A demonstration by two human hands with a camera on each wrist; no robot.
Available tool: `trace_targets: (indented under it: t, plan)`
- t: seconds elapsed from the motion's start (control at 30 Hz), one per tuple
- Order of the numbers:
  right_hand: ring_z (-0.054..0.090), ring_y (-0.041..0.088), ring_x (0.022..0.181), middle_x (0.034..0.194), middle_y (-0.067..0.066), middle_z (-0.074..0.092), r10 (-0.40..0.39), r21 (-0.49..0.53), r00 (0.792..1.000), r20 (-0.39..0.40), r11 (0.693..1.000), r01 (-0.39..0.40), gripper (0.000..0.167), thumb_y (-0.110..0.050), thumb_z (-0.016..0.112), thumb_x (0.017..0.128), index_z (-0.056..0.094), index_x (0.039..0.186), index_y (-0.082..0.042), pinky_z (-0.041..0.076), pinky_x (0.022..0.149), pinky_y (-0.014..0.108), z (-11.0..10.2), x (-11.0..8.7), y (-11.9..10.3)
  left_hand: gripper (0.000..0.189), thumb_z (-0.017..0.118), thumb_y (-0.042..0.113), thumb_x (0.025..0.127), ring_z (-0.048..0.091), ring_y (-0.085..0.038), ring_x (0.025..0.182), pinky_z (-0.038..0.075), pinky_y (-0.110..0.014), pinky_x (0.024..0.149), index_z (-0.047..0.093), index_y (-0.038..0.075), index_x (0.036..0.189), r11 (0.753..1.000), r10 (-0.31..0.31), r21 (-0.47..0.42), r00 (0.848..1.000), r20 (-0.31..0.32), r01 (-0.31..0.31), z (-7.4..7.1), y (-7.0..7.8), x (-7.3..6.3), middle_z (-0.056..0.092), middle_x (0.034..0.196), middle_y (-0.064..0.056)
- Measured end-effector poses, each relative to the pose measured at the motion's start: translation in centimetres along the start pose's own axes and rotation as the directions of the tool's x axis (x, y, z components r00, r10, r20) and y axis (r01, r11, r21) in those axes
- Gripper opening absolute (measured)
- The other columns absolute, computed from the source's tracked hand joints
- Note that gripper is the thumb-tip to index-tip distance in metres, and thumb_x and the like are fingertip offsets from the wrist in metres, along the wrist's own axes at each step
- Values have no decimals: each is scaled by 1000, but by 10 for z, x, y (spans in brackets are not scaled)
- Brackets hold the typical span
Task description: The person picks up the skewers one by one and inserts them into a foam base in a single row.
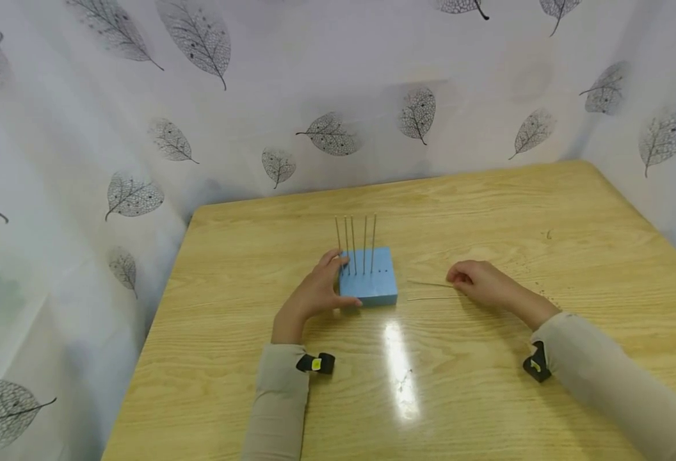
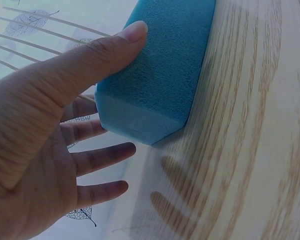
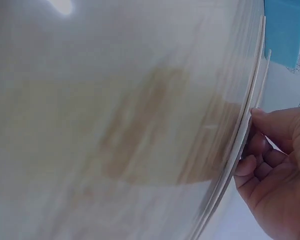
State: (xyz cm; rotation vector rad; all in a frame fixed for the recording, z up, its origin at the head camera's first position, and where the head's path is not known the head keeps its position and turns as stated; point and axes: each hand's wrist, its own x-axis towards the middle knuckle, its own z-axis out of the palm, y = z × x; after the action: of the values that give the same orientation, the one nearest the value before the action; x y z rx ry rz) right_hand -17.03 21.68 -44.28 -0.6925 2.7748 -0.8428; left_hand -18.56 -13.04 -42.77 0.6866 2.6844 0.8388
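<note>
1. Two thin sticks (image 1: 430,291) lie flat on the worktop (image 1: 488,211), side by side and nearly parallel, just to the right of the blue foam block (image 1: 368,282). Their near ends point toward the block; their far ends run under the right hand's fingers.

2. The right hand (image 1: 479,282) rests on the worktop with its fingers curled down over the far ends of the sticks. In the right wrist view the fingertips (image 3: 257,117) touch a stick (image 3: 250,115) at the worktop's surface. The grip looks like a pinch just forming, probably to lift one stick off the flat surface; whether a stick is yet pinched cannot be told.

3. The block sits near the middle of the worktop, with five sticks (image 1: 355,243) standing upright in a row in its top. A few small dark holes show to the right of that row.

4. The left hand (image 1: 315,294) lies against the block's left side. Its thumb (image 2: 105,50) is laid along one face and its straight fingers (image 2: 102,157) are spread beside it. This grip is open and flat, pressing rather than clasping, likely to keep the light foam from sliding or tipping.

5. The loose sticks are well apart from the left hand, with the block between them.

6. Leaf-printed sheeting (image 1: 326,134) surrounds the worktop.
</note>
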Motion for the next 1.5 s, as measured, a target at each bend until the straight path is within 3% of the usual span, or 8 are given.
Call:
trace_targets:
  t: [0.3, 0.5, 0.67, 0.83, 1.0, 1.1, 1.37, 1.5]
  plan:
    - [60, 29, 83, 89, 12, 62, -77, -74, 990, -121, 995, 69, 14, 7, 57, 88, 67, 98, 5, 51, 72, 42, -8, 1, -9, 96, 81, 42, 71, 27, -29, 138, 35, -46, 106, 34, 5, 146, 1000, 1, 2, 1000, -6, -1, 1, -1, -1, 19, 155, -12]
    - [54, 19, 72, 88, 12, 60, -113, -75, 964, -239, 992, 97, 12, 8, 56, 90, 66, 95, 5, 48, 61, 31, -22, 6, -22, 97, 80, 44, 71, 26, -28, 139, 35, -46, 106, 32, 8, 147, 1000, 2, 13, 1000, -3, -2, 1, -3, 0, 18, 155, -11]
    - [45, 10, 67, 86, 9, 58, -154, -40, 909, -386, 988, 150, 7, 6, 59, 89, 64, 92, 2, 40, 57, 20, -31, 15, -35, 97, 80, 44, 71, 26, -28, 139, 35, -46, 106, 32, 7, 147, 1000, 2, 9, 1000, 2, -2, 1, -4, 1, 18, 155, -11]
    - [51, 4, 73, 84, 9, 60, -184, 5, 838, -513, 976, 218, 7, 7, 60, 88, 60, 93, 2, 41, 63, 12, -34, 23, -49, 97, 80, 44, 72, 25, -27, 139, 34, -45, 107, 32, 8, 147, 1000, -1, 15, 1000, 8, 1, 1, -5, 1, 18, 155, -10]
    - [56, 6, 72, 81, 8, 61, -189, 110, 785, -590, 944, 310, 8, 10, 58, 88, 58, 94, 5, 43, 65, 11, -29, 30, -62, 97, 80, 44, 72, 26, -27, 139, 34, -44, 107, 32, 7, 147, 1000, 3, 16, 1000, 9, -3, -1, -4, 0, 19, 155, -11]
    - [58, 8, 71, 80, 10, 61, -208, 139, 764, -610, 922, 362, 11, 15, 57, 86, 57, 94, 8, 44, 65, 11, -27, 34, -71, 97, 80, 44, 72, 27, -28, 139, 33, -43, 108, 32, 7, 147, 1000, 5, 13, 1000, 7, -5, -2, -3, 0, 19, 155, -11]
    - [60, 15, 69, 78, 21, 57, -245, 178, 759, -604, 886, 428, 9, 20, 54, 84, 53, 92, 15, 48, 66, 13, -28, 36, -106, 97, 79, 46, 73, 27, -27, 139, 33, -43, 108, 31, 8, 148, 1000, -2, 24, 1000, 16, 2, -3, -4, 1, 17, 156, -9]
    - [61, 16, 70, 79, 19, 59, -252, 214, 759, -600, 864, 456, 10, 20, 54, 85, 54, 92, 13, 49, 68, 14, -21, 46, -103, 97, 79, 45, 73, 27, -27, 139, 34, -43, 107, 31, 7, 148, 1000, 0, 23, 1000, 16, -1, -3, -4, 0, 18, 156, -10]
